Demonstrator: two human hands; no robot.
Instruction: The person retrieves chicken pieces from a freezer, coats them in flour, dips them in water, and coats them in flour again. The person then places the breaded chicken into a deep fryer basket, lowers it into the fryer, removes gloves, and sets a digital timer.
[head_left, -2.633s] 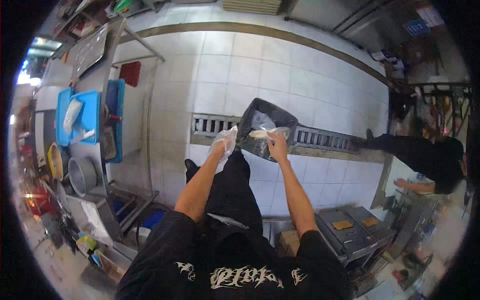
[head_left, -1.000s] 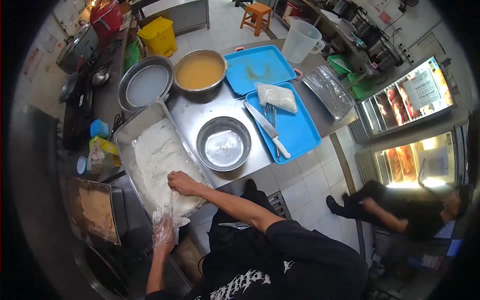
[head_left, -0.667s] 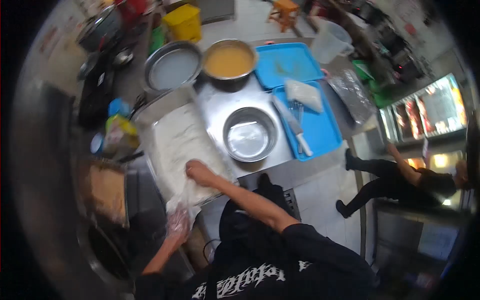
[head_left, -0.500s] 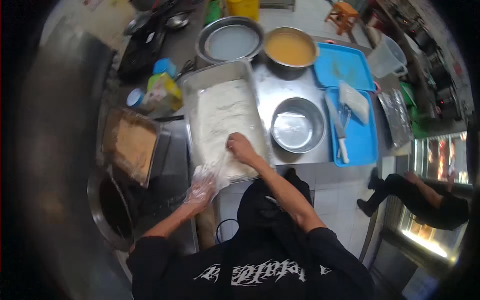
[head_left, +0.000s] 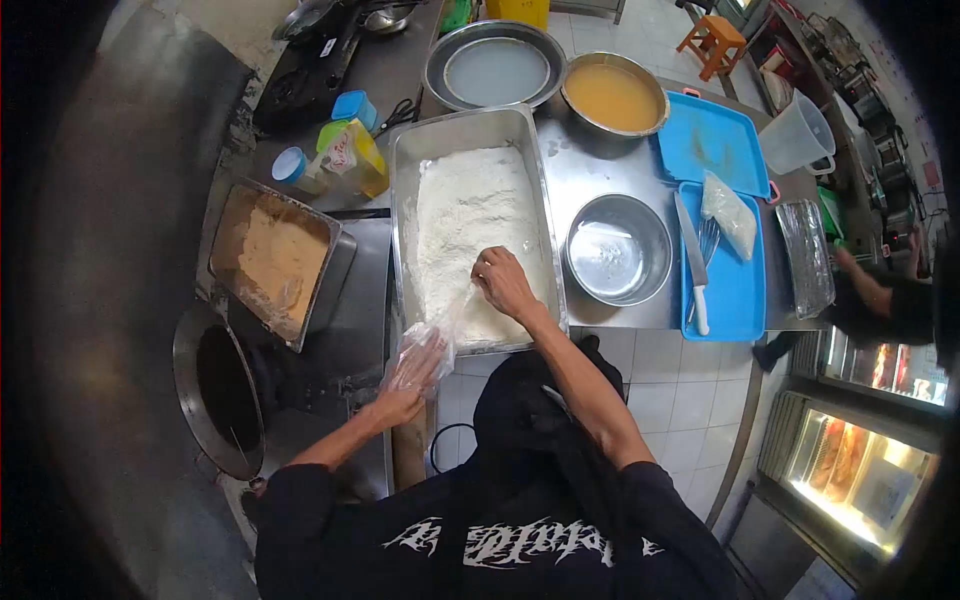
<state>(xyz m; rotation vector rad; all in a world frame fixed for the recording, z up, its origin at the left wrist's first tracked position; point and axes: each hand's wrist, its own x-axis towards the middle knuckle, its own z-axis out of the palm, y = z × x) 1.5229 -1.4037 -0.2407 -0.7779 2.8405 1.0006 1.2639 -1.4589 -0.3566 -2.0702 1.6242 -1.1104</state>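
A clear plastic glove (head_left: pixel 438 345) is partly over my left hand (head_left: pixel 415 362), whose fingers look stretched out inside the loose film. My right hand (head_left: pixel 502 281) pinches the glove's far end and draws it taut. Both hands are at the near end of a deep rectangular metal tray (head_left: pixel 400 185), the right one above the white flour (head_left: pixel 470 200) spread in it, the left at its near left corner.
Left are a pan of orange-brown coating (head_left: pixel 275 265), a wok (head_left: pixel 235 405) and a yellow-labelled bottle (head_left: pixel 357 158). Right stand a steel bowl (head_left: pixel 620 250) and a blue tray (head_left: pixel 738 300) with a knife (head_left: pixel 692 255). Beyond is a bowl of orange liquid (head_left: pixel 615 97). Another person (head_left: pixel 885 300) is at far right.
My right hand still pinches the glove, held slightly higher. The view has shifted, so the table things appear further right. The other person has moved toward the right edge.
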